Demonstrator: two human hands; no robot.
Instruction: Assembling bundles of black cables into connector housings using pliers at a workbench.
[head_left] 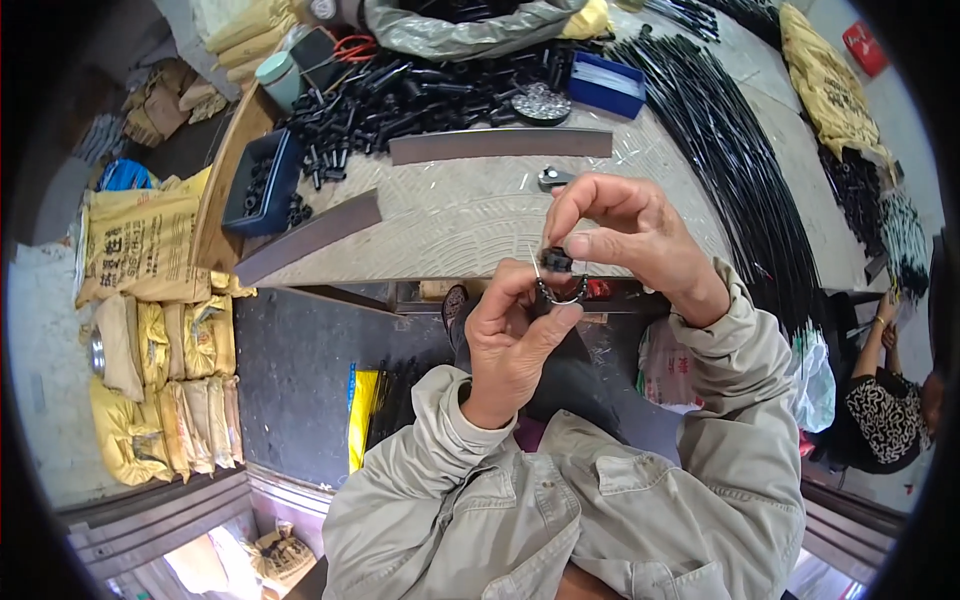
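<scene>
Right hand: the right hand (635, 232) has thumb and forefinger pinched together on a small black part (556, 260), the other fingers bent loosely.
Left hand: the left hand (510, 345) is half curled, thumb and forefinger closed about a curved loop (566, 298) studded with dark pieces (its exact make I cannot tell from where I stand).
Position of work: black part and loop are held up together over the near edge of the bench (450, 220), the part just above the loop; whether they are joined, I cannot tell.
Bench stock: loose black fittings (400, 100) lie heaped at the far left, a blue bin (262, 180) holding more; a round dish (541, 106) of small pale pieces stands beside a blue box (606, 86).
Right of bench: a long bundle of black rods (735, 165) hangs over the edge.
Progress: one piece in hand, in my judgement unfinished, since both hands are engaged on it.
Outstanding: judging by the heap, much stock is left; no piece can be certified as finished.
</scene>
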